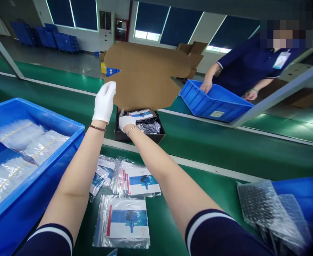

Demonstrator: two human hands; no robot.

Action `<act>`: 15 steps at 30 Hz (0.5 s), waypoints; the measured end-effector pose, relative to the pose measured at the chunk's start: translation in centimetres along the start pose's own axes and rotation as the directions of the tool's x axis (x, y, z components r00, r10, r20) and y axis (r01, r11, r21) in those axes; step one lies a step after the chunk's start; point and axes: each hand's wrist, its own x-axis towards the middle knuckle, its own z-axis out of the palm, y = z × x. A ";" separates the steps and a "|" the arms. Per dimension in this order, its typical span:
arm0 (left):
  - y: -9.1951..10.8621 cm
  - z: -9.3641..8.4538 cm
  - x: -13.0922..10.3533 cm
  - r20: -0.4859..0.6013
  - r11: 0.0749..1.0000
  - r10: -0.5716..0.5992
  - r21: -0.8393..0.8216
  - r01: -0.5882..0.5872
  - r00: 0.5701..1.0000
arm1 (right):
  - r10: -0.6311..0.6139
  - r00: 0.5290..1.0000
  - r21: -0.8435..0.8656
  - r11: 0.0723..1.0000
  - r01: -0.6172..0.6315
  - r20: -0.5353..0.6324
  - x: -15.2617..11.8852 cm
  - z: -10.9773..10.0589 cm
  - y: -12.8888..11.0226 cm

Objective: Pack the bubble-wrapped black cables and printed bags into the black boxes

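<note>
An open cardboard box [146, 139] stands across the bench, its brown lid [148, 85] raised. My left hand [104, 103], in a white glove, is closed at the lid's left edge, fingers bent toward it. Also gloved, my right hand [126, 121] reaches into the box's left side, its fingers curled at the plastic of a bagged booklet [142, 114]; the fingertips are partly hidden. Beside that booklet lies a shiny silvery bag [149, 128]. Nearer to me, bagged booklets with blue pictures lie in a pile [140, 183], and another bagged booklet [128, 220] lies in front.
At left, a large blue bin [73, 133] holds stacks of clear plastic bags [44, 144]. Bubble-wrapped items [265, 202] lie at right. Beyond the bench, a co-worker [255, 67] has both hands at a blue crate [212, 101]. A metal post [281, 94] slants across the right side.
</note>
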 end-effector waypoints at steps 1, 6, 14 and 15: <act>1.5 -0.2 -1.0 0.002 0.999 -0.005 -0.034 0.005 1.000 | 0.013 1.000 -0.025 1.000 -0.013 -0.006 -0.6 -0.3 0.0; 4.9 -0.6 -6.5 0.236 0.981 0.052 0.172 -0.095 0.970 | -0.035 0.997 -0.061 0.998 0.031 -0.064 -6.8 -2.1 1.6; 4.1 -2.1 -11.8 0.479 0.910 -0.044 0.382 -0.162 0.877 | 0.180 0.981 0.150 0.971 -0.188 0.067 -26.2 3.2 10.2; 4.6 -2.1 -12.1 0.501 0.908 -0.054 0.384 -0.167 0.864 | 0.200 0.975 0.188 0.958 -0.215 0.095 -27.9 3.9 11.1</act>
